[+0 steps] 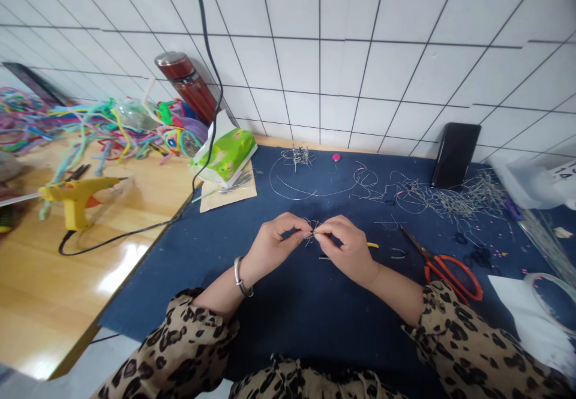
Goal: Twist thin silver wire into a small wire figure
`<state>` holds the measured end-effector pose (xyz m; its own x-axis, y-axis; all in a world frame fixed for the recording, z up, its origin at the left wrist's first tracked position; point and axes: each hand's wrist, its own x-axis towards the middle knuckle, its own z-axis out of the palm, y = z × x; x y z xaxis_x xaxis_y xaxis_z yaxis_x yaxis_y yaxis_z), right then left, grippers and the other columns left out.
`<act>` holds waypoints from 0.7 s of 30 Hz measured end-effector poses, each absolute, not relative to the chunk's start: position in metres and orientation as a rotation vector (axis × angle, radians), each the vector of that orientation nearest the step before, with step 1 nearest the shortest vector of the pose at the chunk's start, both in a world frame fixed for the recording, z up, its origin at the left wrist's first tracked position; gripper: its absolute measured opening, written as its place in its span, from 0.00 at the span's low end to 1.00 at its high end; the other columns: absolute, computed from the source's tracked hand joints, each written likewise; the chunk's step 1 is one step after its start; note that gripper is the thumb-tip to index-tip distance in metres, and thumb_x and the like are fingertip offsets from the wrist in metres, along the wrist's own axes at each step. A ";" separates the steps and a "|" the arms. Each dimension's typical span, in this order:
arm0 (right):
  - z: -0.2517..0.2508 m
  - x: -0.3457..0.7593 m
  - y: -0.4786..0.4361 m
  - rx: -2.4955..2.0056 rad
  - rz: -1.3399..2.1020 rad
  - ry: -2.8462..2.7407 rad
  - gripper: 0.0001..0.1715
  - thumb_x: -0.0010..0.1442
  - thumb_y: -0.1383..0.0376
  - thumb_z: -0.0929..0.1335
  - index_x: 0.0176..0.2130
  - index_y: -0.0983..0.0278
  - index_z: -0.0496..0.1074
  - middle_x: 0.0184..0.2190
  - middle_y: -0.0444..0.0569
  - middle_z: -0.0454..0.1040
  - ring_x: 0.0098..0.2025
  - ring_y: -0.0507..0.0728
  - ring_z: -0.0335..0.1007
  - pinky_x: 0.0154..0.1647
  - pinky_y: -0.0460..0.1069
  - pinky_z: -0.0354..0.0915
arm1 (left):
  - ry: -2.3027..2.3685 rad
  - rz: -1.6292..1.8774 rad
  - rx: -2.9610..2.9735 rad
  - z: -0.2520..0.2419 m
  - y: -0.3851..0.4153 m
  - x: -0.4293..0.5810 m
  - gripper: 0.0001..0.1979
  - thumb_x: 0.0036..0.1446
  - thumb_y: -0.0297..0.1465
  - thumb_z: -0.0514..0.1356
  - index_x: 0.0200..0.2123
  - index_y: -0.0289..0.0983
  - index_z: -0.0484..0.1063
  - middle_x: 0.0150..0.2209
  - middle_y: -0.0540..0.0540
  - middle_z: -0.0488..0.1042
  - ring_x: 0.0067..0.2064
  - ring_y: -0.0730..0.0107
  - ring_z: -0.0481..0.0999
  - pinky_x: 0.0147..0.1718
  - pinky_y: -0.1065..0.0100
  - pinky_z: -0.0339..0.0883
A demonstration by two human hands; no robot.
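Observation:
Over the dark blue mat (279, 303), my left hand (276, 243) and my right hand (348, 249) meet fingertip to fingertip. Both pinch a small piece of thin wire (311, 234), with fine wire ends spreading around it; its exact shape is too small to tell. A yellow-ended tool (372, 245) lies partly hidden behind my right hand. Right of it is a short bent wire (398, 253). Scissors (450, 273) with orange handles rest near my right forearm, blades pointing away from me.
Tangled wire (468, 201) lies at the right, by a phone (455, 156) leaning on the wall. A green tissue pack (229, 153) stands at the back left. On the wooden table are a yellow glue gun (78, 200), its cord, fuzzy stems (85, 123) and a red flask (191, 87).

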<state>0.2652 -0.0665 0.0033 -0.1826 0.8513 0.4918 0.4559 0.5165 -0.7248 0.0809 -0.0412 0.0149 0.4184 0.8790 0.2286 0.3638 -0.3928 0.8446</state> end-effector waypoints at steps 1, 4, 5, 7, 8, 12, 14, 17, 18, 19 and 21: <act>0.003 0.265 -0.066 -1.087 0.529 -1.812 0.07 0.57 0.70 0.64 0.33 0.61 0.72 0.30 0.47 0.73 0.36 0.54 0.68 0.40 0.51 0.67 | 1.044 0.901 1.939 0.015 -0.041 0.081 0.05 0.55 0.28 0.58 0.34 0.38 0.74 0.33 0.46 0.74 0.37 0.70 0.73 0.39 0.67 0.67; 0.003 0.264 -0.066 -1.082 0.530 -1.799 0.06 0.57 0.70 0.65 0.33 0.61 0.71 0.30 0.47 0.73 0.35 0.54 0.68 0.40 0.51 0.67 | 1.015 0.900 1.923 0.016 -0.042 0.082 0.04 0.55 0.28 0.59 0.33 0.37 0.75 0.33 0.45 0.75 0.37 0.70 0.73 0.40 0.66 0.68; 0.003 0.264 -0.066 -1.082 0.530 -1.797 0.06 0.57 0.70 0.65 0.33 0.61 0.71 0.30 0.47 0.73 0.35 0.54 0.68 0.40 0.51 0.67 | 1.011 0.901 1.920 0.017 -0.042 0.082 0.04 0.55 0.28 0.59 0.33 0.37 0.75 0.33 0.45 0.75 0.37 0.70 0.73 0.40 0.66 0.68; 0.004 0.264 -0.066 -1.083 0.532 -1.797 0.06 0.57 0.70 0.65 0.32 0.61 0.71 0.30 0.47 0.73 0.35 0.54 0.68 0.40 0.52 0.67 | 1.008 0.903 1.918 0.017 -0.041 0.082 0.04 0.55 0.28 0.59 0.32 0.37 0.75 0.33 0.45 0.75 0.37 0.69 0.74 0.39 0.66 0.68; 0.004 0.264 -0.066 -1.083 0.532 -1.795 0.06 0.57 0.70 0.65 0.32 0.61 0.71 0.30 0.47 0.73 0.35 0.54 0.68 0.40 0.52 0.67 | 1.007 0.902 1.920 0.017 -0.041 0.082 0.04 0.55 0.28 0.59 0.32 0.38 0.75 0.33 0.45 0.75 0.37 0.69 0.74 0.39 0.66 0.68; 0.004 0.264 -0.066 -1.075 0.533 -1.788 0.05 0.57 0.70 0.65 0.32 0.62 0.70 0.29 0.47 0.72 0.35 0.54 0.67 0.40 0.52 0.67 | 1.003 0.894 1.947 0.018 -0.041 0.081 0.05 0.53 0.29 0.61 0.34 0.38 0.76 0.34 0.45 0.75 0.37 0.68 0.74 0.39 0.65 0.68; 0.005 0.263 -0.066 -1.073 0.534 -1.790 0.06 0.57 0.71 0.65 0.32 0.62 0.70 0.29 0.47 0.72 0.35 0.54 0.67 0.40 0.52 0.67 | 1.012 0.888 1.963 0.018 -0.041 0.081 0.05 0.52 0.30 0.62 0.34 0.38 0.76 0.34 0.44 0.76 0.37 0.68 0.74 0.39 0.65 0.68; 0.005 0.263 -0.066 -1.072 0.532 -1.809 0.06 0.57 0.70 0.64 0.32 0.62 0.70 0.30 0.47 0.73 0.35 0.54 0.67 0.40 0.52 0.66 | 1.055 0.863 1.986 0.021 -0.043 0.083 0.05 0.52 0.30 0.62 0.33 0.38 0.76 0.33 0.45 0.76 0.36 0.68 0.74 0.38 0.66 0.68; 0.005 0.264 -0.066 -1.069 0.532 -1.815 0.06 0.57 0.70 0.64 0.32 0.62 0.70 0.30 0.47 0.73 0.36 0.54 0.67 0.40 0.52 0.66 | 1.079 0.850 1.991 0.021 -0.044 0.083 0.05 0.52 0.30 0.62 0.33 0.37 0.76 0.32 0.45 0.76 0.36 0.68 0.74 0.38 0.66 0.68; 0.005 0.264 -0.066 -1.065 0.531 -1.821 0.06 0.57 0.70 0.64 0.32 0.62 0.70 0.30 0.47 0.73 0.36 0.54 0.67 0.40 0.52 0.66 | 1.106 0.839 1.992 0.022 -0.045 0.084 0.04 0.52 0.30 0.62 0.33 0.37 0.75 0.32 0.45 0.76 0.35 0.69 0.74 0.37 0.66 0.68; 0.004 0.264 -0.066 -1.061 0.532 -1.831 0.06 0.58 0.70 0.64 0.32 0.61 0.70 0.30 0.47 0.73 0.36 0.54 0.67 0.40 0.52 0.66 | 1.156 0.824 1.989 0.023 -0.046 0.086 0.04 0.51 0.28 0.62 0.32 0.37 0.75 0.32 0.46 0.75 0.34 0.70 0.74 0.36 0.67 0.68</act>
